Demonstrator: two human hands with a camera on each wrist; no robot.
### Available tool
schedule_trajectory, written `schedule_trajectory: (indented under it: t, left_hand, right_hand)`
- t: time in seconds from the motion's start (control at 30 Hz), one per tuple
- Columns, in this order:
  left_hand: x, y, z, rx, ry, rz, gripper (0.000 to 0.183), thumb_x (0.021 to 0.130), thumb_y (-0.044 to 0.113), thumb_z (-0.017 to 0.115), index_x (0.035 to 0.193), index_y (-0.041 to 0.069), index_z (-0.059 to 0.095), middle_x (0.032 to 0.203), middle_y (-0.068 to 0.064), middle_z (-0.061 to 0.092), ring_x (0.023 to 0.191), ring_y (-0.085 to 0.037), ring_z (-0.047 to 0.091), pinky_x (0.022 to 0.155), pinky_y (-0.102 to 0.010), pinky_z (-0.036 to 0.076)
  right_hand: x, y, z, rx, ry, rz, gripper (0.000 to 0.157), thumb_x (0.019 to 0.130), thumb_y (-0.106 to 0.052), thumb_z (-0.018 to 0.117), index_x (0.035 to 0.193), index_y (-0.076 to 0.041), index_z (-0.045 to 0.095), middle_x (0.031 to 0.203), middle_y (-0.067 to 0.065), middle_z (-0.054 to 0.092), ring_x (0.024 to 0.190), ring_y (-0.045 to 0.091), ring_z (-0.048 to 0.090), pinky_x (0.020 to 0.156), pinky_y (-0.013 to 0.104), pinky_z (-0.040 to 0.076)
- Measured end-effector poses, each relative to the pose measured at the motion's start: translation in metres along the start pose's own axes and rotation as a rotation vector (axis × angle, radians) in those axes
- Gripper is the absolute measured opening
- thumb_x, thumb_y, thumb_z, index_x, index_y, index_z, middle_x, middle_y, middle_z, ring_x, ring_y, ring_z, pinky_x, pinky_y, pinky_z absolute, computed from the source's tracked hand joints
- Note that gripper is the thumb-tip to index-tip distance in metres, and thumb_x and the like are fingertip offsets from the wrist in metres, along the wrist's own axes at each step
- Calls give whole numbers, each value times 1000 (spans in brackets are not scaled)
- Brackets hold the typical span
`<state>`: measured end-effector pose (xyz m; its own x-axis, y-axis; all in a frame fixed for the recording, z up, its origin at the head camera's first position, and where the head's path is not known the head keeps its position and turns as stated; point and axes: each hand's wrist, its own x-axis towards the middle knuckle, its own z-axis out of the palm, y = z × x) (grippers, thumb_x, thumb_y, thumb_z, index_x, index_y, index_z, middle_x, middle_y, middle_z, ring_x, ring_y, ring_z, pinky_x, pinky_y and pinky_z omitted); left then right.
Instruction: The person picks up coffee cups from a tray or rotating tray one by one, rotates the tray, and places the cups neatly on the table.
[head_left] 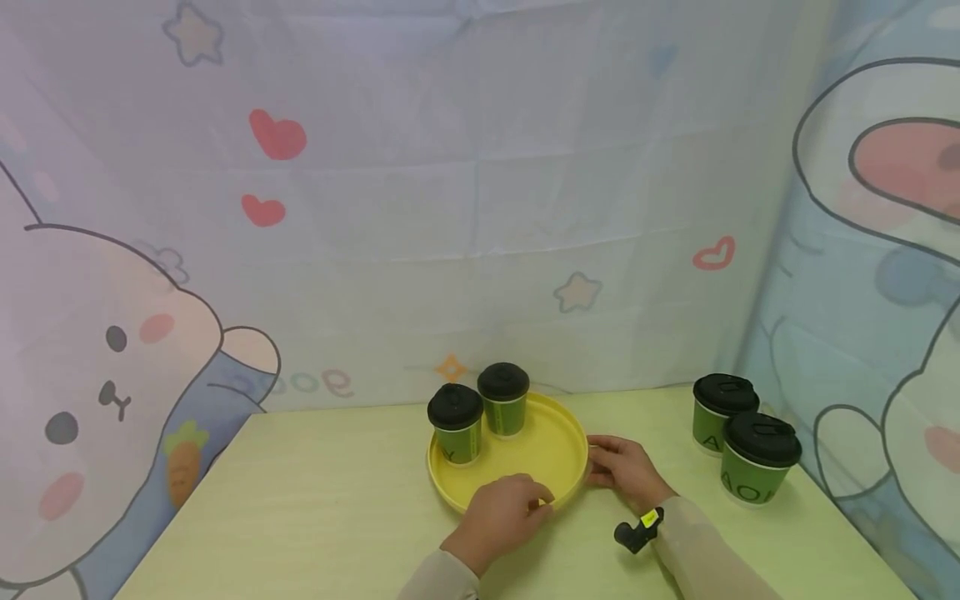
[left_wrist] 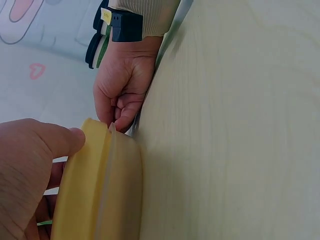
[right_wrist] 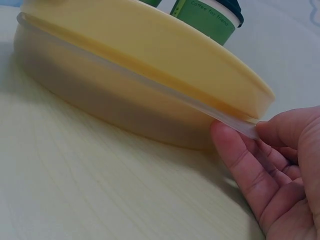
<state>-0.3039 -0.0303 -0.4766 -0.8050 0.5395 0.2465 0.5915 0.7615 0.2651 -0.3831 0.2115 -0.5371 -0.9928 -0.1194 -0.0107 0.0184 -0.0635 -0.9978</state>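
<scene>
A round yellow tray (head_left: 536, 446) rests over a translucent, bowl-like base (right_wrist: 115, 100) that stands on the table. Two lidded green paper coffee cups (head_left: 457, 446) (head_left: 506, 415) stand upright on the tray's far left part. My left hand (head_left: 504, 517) holds the tray's near rim; in the left wrist view the thumb (left_wrist: 65, 140) lies against the yellow wall and the other fingers are partly hidden behind it. On the right side, my right hand (head_left: 628, 471) pinches the base's thin translucent rim between thumb and fingers, just under the yellow tray.
Two more green coffee cups (head_left: 708, 429) (head_left: 753, 479) with black lids stand close together near the right edge of the pale wooden table (head_left: 330, 483). A cartoon-printed curtain (head_left: 420, 208) hangs along the back and right side.
</scene>
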Motion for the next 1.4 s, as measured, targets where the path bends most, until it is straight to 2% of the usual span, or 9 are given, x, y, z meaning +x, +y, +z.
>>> schedule_trajectory:
  t: [0.2, 0.57, 0.83, 1.1, 1.27, 1.4]
  left_hand:
    - [0, -2, 1, 16, -6, 4, 14, 94, 31, 71, 101, 23, 80, 75, 14, 56, 65, 1, 48, 58, -19, 42]
    - [-8, -6, -5, -23, -11, -4, 11, 93, 28, 72, 100, 24, 81, 79, 17, 59, 69, 4, 52, 63, -17, 45]
    - [-16, -17, -6, -65, -8, -18, 11, 93, 28, 73, 100, 26, 81, 80, 19, 60, 70, 4, 51, 64, -18, 46]
    - [-19, -29, -3, -71, 1, 17, 11, 93, 29, 73, 101, 26, 81, 82, 20, 61, 73, 5, 53, 67, -18, 48]
    - [-22, -29, -11, -97, -10, 36, 12, 94, 27, 72, 102, 25, 81, 83, 20, 62, 74, 5, 54, 68, -18, 48]
    - [-24, -29, -17, -119, -33, 18, 12, 94, 27, 73, 102, 25, 81, 82, 20, 61, 72, 5, 53, 67, -18, 47]
  right_hand:
    - [1, 1, -1, 4, 7, 2, 42, 102, -8, 58, 139, 11, 52, 109, 10, 69, 89, 17, 67, 74, 29, 60]
    - [0, 1, -2, 5, -17, -13, 43, 102, -9, 58, 140, 11, 51, 111, 11, 69, 90, 17, 68, 75, 30, 60]
    - [-1, -1, -2, 8, -23, -8, 44, 102, -10, 59, 141, 10, 51, 117, 14, 68, 91, 17, 67, 76, 30, 60]
    - [-2, -2, -2, 5, -15, -2, 43, 103, -10, 58, 140, 10, 51, 117, 15, 68, 91, 17, 67, 76, 29, 60]
    - [-1, -1, -2, 5, -15, -3, 43, 103, -10, 58, 140, 10, 52, 117, 14, 68, 91, 17, 67, 76, 29, 60]
    - [-1, -1, -3, 0, -15, -2, 43, 103, -10, 58, 140, 10, 52, 118, 15, 67, 92, 17, 67, 76, 30, 60]
